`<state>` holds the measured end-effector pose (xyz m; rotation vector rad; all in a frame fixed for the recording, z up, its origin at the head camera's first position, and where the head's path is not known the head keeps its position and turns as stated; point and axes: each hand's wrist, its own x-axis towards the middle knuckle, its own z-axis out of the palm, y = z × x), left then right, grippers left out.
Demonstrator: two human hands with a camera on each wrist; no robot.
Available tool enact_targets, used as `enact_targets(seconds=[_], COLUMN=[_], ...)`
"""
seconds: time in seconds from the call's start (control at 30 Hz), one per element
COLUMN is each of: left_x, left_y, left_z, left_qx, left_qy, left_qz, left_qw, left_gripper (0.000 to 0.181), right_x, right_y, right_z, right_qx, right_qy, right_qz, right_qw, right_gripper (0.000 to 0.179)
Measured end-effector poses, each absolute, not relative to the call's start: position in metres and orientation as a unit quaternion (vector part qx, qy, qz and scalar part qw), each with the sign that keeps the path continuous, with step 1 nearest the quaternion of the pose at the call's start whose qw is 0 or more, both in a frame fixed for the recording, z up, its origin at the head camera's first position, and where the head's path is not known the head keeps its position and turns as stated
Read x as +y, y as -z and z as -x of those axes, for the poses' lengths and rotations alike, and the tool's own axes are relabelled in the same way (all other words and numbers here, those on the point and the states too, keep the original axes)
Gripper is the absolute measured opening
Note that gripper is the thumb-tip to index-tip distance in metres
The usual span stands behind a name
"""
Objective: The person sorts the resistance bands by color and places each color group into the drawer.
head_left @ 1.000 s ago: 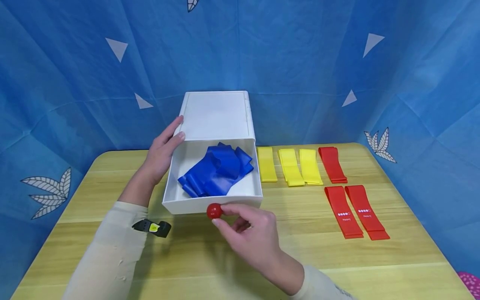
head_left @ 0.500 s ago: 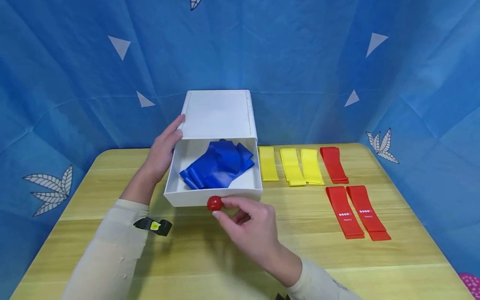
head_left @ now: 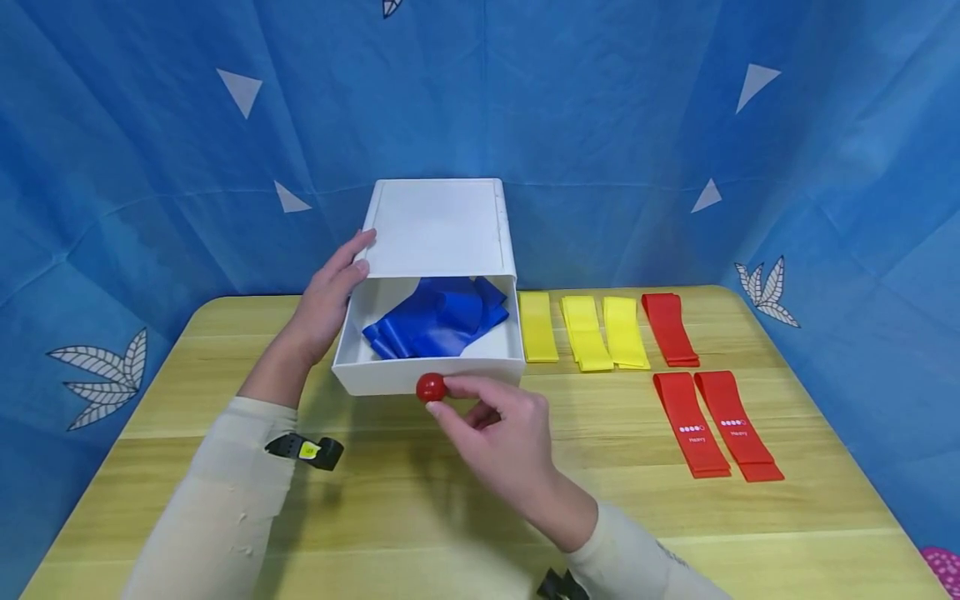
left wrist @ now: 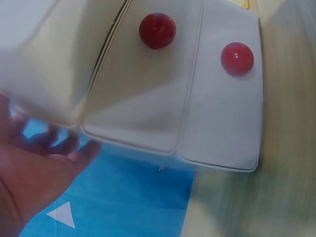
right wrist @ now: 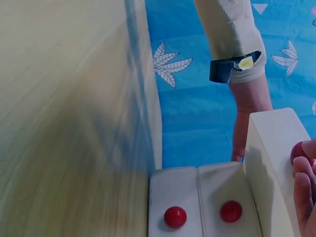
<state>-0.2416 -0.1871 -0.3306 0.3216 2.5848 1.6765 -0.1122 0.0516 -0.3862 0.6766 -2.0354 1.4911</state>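
A white drawer cabinet (head_left: 441,225) stands at the back of the table with its top drawer (head_left: 372,380) partly pulled out. Folded blue bands (head_left: 438,321) lie in that drawer, their far part hidden under the cabinet's top. My right hand (head_left: 506,437) pinches the drawer's round red knob (head_left: 431,387) between thumb and fingers. On the cabinet's left side rests my left hand (head_left: 321,310), fingers extended along the wall. Below, two lower drawers show in the left wrist view, each shut, with a red knob (left wrist: 157,30) and another red knob (left wrist: 237,59).
Right of the cabinet lie several folded bands on the wooden table (head_left: 600,500): yellow bands (head_left: 585,333), a red band (head_left: 670,329) at the back, and two red bands (head_left: 692,425) nearer. A blue curtain (head_left: 600,100) hangs close behind.
The top drawer has slid some way into the cabinet, with my right hand moving forward on its knob. Less of the blue bands shows. My left hand stays on the cabinet's side.
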Motion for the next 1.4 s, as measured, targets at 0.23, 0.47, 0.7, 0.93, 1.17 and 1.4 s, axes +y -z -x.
enact_targets(seconds=[0.23,0.47,0.7,0.93,1.17,1.4], left_x=[-0.188,-0.189,-0.190,-0.190,-0.189,-0.189], left_y=[0.331,0.332,0.332,0.332,0.331,0.331], left_z=[0.241,0.242,0.243,0.243,0.242,0.242], left_qx=[0.833,0.831,0.826,0.817,0.813,0.810], left_qy=[-0.543,-0.547,-0.552,-0.566,-0.570,-0.572], left_qz=[-0.099,-0.100,-0.109,-0.109,-0.116,-0.126], left_qw=[0.025,0.026,0.027,0.030,0.025,0.010], left_gripper=[0.054,0.054,0.054,0.054,0.053,0.052], right_x=[0.049,0.047,0.046,0.044,0.043,0.041], right_y=[0.386,0.384,0.382,0.381,0.379,0.381], right_z=[0.120,0.126,0.133,0.141,0.149,0.158], right_qx=[-0.743,-0.743,-0.750,-0.752,-0.754,-0.757], right_qy=[-0.555,-0.557,-0.553,-0.554,-0.558,-0.561], right_qz=[-0.253,-0.250,-0.240,-0.232,-0.220,-0.204], right_qw=[0.275,0.274,0.273,0.271,0.268,0.265], right_gripper=[0.019,0.019,0.020,0.020,0.021,0.020])
